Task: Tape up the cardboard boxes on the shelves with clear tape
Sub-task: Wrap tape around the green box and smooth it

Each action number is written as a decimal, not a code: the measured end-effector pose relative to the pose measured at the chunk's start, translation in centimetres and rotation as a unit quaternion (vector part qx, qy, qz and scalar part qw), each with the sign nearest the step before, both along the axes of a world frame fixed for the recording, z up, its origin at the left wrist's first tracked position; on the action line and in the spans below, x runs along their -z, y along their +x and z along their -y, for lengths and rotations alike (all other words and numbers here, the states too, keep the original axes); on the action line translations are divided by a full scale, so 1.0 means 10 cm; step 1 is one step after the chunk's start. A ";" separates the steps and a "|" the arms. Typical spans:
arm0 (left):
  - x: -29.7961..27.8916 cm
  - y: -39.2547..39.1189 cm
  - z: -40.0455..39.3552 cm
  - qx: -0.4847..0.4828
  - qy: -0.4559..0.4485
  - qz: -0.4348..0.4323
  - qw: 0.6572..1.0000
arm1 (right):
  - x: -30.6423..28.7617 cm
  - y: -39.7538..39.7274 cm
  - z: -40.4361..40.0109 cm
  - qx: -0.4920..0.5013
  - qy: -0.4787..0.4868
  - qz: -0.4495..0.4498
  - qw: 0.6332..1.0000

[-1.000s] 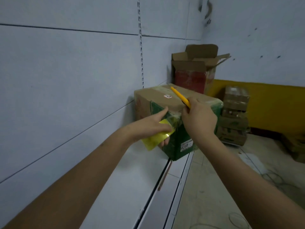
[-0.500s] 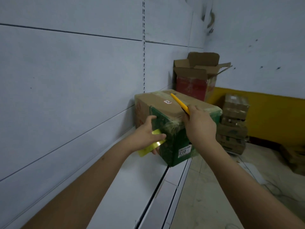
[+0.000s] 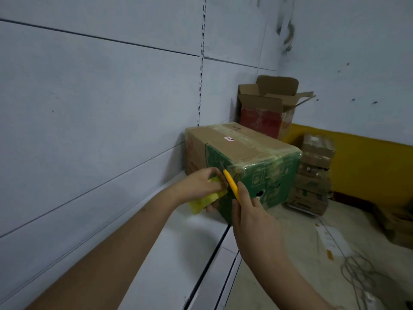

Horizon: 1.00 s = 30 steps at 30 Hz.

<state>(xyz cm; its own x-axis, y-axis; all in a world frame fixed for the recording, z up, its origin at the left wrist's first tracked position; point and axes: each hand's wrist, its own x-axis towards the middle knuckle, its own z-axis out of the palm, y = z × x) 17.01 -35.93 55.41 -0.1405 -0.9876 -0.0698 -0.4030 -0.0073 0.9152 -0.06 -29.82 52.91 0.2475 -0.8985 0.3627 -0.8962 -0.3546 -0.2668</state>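
Presently: taped box (image 3: pixel 243 151) on white shelf (image 3: pixel 169 253).
Left hand (image 3: pixel 201 183) grasps tape roll (image 3: pixel 206 199) beside it; right hand (image 3: pixel 250 214) grasps yellow cutter (image 3: pixel 231 183), tip at box corner.

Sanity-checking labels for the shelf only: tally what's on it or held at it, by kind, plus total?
Cardboard boxes on the shelf: 2, the taped green box and the open red box
Tape rolls: 1, yellow tape roll in the left hand
Cutters: 1, yellow cutter in the right hand
Total: 4
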 end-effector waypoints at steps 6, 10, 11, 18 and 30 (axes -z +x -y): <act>0.03 0.02 -0.04 0.043 0.029 -0.048 0.998 | 0.11 0.02 -0.03 0.016 0.017 -0.022 0.999; -0.02 0.00 -0.05 0.032 0.035 -0.036 0.998 | 0.13 -0.03 -0.02 0.032 0.003 -0.026 0.999; -0.03 0.00 -0.05 0.029 0.034 -0.028 0.999 | 0.13 -0.05 0.01 0.037 -0.005 -0.027 0.999; 0.05 0.01 0.02 -0.032 -0.023 0.052 0.998 | 0.17 -0.09 0.10 0.043 -0.025 -0.024 0.998; 0.11 -0.02 -0.11 -0.056 0.000 0.016 0.998 | 0.19 -0.02 0.03 0.041 -0.017 -0.082 0.996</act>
<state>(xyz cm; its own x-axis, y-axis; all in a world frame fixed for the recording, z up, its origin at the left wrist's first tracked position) 16.81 -34.83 54.28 -0.0268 -0.9969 -0.0734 -0.4294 -0.0548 0.9015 -0.22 -30.15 51.01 0.2318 -0.9059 0.3544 -0.9530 -0.2845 -0.1040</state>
